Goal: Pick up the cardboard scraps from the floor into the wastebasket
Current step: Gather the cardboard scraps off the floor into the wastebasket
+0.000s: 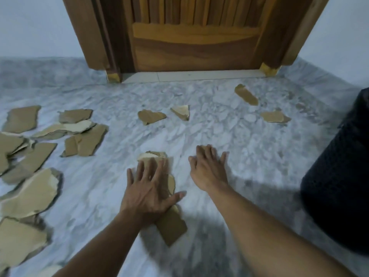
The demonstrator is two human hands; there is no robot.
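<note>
Head view: task looks early, most of it left. Left hand (148, 188) lies flat, fingers spread, pressing long cardboard scrap (171, 226) to floor (239, 136) – not yet lifted. Right hand (208, 170) is flat on bare marble just beside it, fingers spread, holding nothing. Black wastebasket (339, 176) stands at right edge – inside hidden, contents unknown. Big pile of scraps (30, 188) at left, four small scraps (151, 116) near door (195, 37), all on floor.

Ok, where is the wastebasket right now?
In the head view the dark wastebasket stands on the floor at the far right edge, partly cut off by the frame, to the right of the right hand and nearer than the wooden door.
</note>
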